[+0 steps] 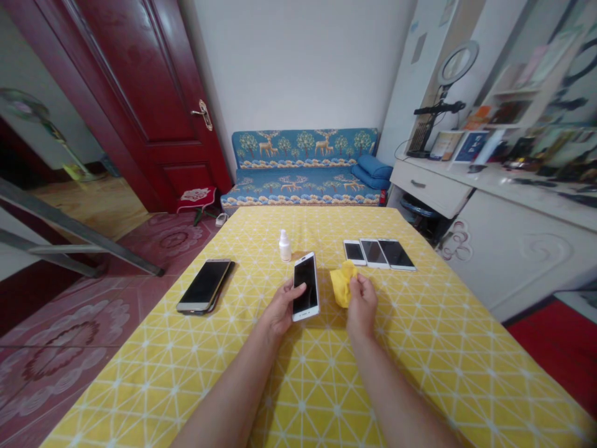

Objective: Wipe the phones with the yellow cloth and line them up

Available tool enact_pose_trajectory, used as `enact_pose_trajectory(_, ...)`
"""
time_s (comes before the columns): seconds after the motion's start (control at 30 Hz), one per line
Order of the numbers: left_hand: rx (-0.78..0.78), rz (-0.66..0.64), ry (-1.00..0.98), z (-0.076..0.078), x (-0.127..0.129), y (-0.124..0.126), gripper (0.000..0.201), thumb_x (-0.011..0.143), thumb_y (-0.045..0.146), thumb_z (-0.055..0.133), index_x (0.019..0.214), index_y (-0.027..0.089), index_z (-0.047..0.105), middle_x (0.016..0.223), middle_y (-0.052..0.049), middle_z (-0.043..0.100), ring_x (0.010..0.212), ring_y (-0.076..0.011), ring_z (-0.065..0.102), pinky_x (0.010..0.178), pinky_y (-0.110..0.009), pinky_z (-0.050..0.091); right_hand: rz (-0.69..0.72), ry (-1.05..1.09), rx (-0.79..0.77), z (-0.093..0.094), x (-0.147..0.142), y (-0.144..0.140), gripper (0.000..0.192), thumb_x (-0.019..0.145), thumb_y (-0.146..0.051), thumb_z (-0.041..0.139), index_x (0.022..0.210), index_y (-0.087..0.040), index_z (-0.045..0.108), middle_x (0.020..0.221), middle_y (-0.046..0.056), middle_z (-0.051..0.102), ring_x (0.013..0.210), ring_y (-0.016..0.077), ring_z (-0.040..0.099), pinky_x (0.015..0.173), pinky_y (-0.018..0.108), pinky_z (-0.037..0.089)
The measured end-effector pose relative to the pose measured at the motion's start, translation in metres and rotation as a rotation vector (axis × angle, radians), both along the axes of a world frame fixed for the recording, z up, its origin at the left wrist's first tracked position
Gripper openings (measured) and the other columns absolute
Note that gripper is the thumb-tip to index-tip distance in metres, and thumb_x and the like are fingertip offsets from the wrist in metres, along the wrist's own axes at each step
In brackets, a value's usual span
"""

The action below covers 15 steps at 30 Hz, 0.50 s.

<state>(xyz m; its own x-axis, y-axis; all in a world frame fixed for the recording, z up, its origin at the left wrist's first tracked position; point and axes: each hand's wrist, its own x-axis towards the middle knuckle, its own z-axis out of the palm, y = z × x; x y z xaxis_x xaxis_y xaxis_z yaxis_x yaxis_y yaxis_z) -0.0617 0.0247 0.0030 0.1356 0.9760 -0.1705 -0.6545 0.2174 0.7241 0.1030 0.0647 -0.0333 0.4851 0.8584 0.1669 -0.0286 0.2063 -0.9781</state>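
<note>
White-framed smartphone w/ dark screen at frame centre, left hand gripping its edge, thumb on glass. Right hand pinches crumpled yellow cloth. Wiping looks barely started; small white bottle upright behind.

Bright, even indoor light; soft shadows under both forearms on the yellow patterned tablecloth; dark phone screens show mild sheen; strong wide-angle bending at edges, dark red wooden door leans; cluttered white shelves at right smeared, soft.
</note>
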Motion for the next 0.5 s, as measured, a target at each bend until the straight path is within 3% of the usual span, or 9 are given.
enact_pose_trajectory(0.1,-0.101,-0.070,-0.139,-0.006,-0.003,0.004,0.026,0.081,0.025,0.067,0.102,0.011,0.067,0.093,-0.010,0.073,0.083,-0.0208,0.069,0.082,-0.033,0.054,0.053,0.004,0.018,0.000,0.000,0.000,0.036,0.080,-0.046,0.056,0.099,-0.016,0.062,0.092,0.006,0.066,0.081,0.0205,0.061,0.070,0.031,0.048)
enact_pose_trajectory(0.3,-0.112,-0.196,-0.327,-0.012,-0.006,0.009,0.040,0.095,0.024,0.045,0.131,0.010,0.050,0.108,-0.014,0.071,0.100,-0.0224,0.067,0.086,-0.033,0.055,0.170,-0.040,0.057,0.004,-0.001,-0.005,0.034,0.081,-0.043,0.057,0.101,-0.016,0.064,0.092,0.006,0.069,0.083,0.0213,0.062,0.075,0.034,0.049)
enact_pose_trajectory(0.4,-0.100,-0.236,-0.304,-0.013,-0.003,0.007,0.047,0.096,0.026,0.042,0.143,0.019,0.038,0.114,-0.011,0.069,0.100,-0.0229,0.068,0.079,-0.032,0.057,0.275,-0.093,0.072,0.009,-0.005,-0.009,0.030,0.081,-0.040,0.060,0.099,-0.018,0.068,0.097,0.007,0.071,0.090,0.0233,0.063,0.082,0.037,0.049)
enact_pose_trajectory(0.5,-0.055,-0.187,-0.247,-0.014,-0.001,0.005,0.055,0.095,0.025,0.046,0.147,0.030,0.030,0.118,-0.009,0.067,0.100,-0.0230,0.068,0.076,-0.031,0.058,0.388,-0.160,0.130,0.012,-0.008,-0.012,0.028,0.081,-0.035,0.062,0.101,-0.019,0.071,0.109,0.009,0.070,0.103,0.0253,0.063,0.094,0.041,0.046)
